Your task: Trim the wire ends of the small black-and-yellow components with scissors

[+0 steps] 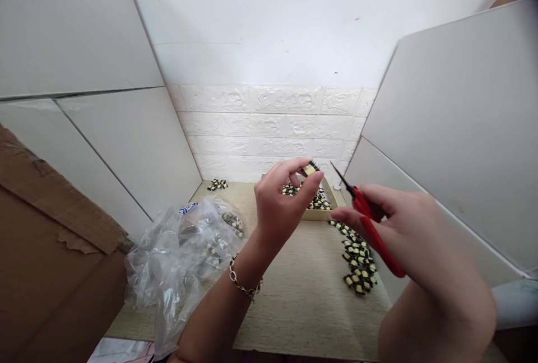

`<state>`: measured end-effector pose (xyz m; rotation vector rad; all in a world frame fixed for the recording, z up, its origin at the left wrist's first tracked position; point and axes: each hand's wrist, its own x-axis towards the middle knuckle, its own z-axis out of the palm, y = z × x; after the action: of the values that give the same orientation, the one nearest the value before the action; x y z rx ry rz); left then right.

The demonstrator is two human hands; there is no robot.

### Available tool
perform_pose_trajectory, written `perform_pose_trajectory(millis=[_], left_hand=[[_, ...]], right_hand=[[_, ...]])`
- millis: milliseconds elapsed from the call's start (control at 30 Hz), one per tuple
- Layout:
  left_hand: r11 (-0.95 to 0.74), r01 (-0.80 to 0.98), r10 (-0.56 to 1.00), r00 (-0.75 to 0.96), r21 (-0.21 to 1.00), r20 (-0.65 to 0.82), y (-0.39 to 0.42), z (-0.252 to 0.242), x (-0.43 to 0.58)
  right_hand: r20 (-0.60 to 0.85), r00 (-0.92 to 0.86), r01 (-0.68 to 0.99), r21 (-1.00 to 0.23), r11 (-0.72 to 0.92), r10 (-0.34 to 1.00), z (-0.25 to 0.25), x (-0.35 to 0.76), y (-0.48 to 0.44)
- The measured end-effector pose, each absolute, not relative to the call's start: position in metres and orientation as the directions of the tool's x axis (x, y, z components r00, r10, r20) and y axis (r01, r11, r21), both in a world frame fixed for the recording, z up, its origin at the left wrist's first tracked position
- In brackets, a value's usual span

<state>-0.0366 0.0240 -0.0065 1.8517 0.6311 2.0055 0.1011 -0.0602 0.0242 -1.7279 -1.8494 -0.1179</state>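
My left hand (281, 198) is raised over the table, its fingers pinched on a small black-and-yellow component (310, 170). My right hand (403, 217) grips red-handled cutters (370, 223), whose dark tip points at that component and stops just short of it. A chain bracelet (245, 284) circles my left wrist. Below the cutters a row of the same small components (357, 259) lies on the beige table (302, 296).
A shallow cardboard tray (321, 214) with more components stands at the back. A crumpled clear plastic bag (185, 256) holding components lies at the left. A small cluster (217, 184) sits by the back wall. White panels wall in both sides; brown cardboard (46, 251) is at far left.
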Motion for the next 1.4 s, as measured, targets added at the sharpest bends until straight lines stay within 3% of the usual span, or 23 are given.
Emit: perform_pose_trajectory(millis=[67, 133, 233, 400, 600, 1033, 1400], left_hand=[[-0.59, -0.249, 0.773, 0.099, 0.768, 0.627, 0.021, -0.003, -0.037], [-0.229, -0.455, 0.835, 0.363, 0.861, 0.414, 0.018, 0.0, -0.038], [0.192, -0.539, 0.748, 0.621, 0.82, 0.233, 0.014, 0.002, -0.039], [0.491, -0.527, 0.601, 0.781, 0.694, 0.168, 0.01, 0.001, -0.039], [0.585, -0.521, 0.561, 0.813, 0.622, 0.154, 0.009, 0.001, -0.038], [0.523, -0.521, 0.624, 0.773, 0.674, 0.113, 0.01, 0.001, -0.037], [0.476, -0.507, 0.655, 0.75, 0.718, 0.095, 0.01, 0.001, -0.037]], right_hand=[[0.523, 0.043, 0.933, -0.325, 0.152, 0.851, 0.026, 0.101, -0.061], [0.551, 0.059, 0.933, -0.328, 0.151, 0.833, 0.028, 0.101, -0.062], [0.573, 0.079, 0.927, -0.343, 0.151, 0.815, 0.029, 0.101, -0.063], [0.615, 0.06, 0.902, -0.37, 0.221, 0.787, 0.026, 0.102, -0.065], [0.605, 0.067, 0.889, -0.397, 0.228, 0.793, 0.024, 0.101, -0.066], [0.552, 0.084, 0.873, -0.443, 0.206, 0.83, 0.029, 0.101, -0.064], [0.579, 0.067, 0.89, -0.403, 0.213, 0.813, 0.026, 0.103, -0.065]])
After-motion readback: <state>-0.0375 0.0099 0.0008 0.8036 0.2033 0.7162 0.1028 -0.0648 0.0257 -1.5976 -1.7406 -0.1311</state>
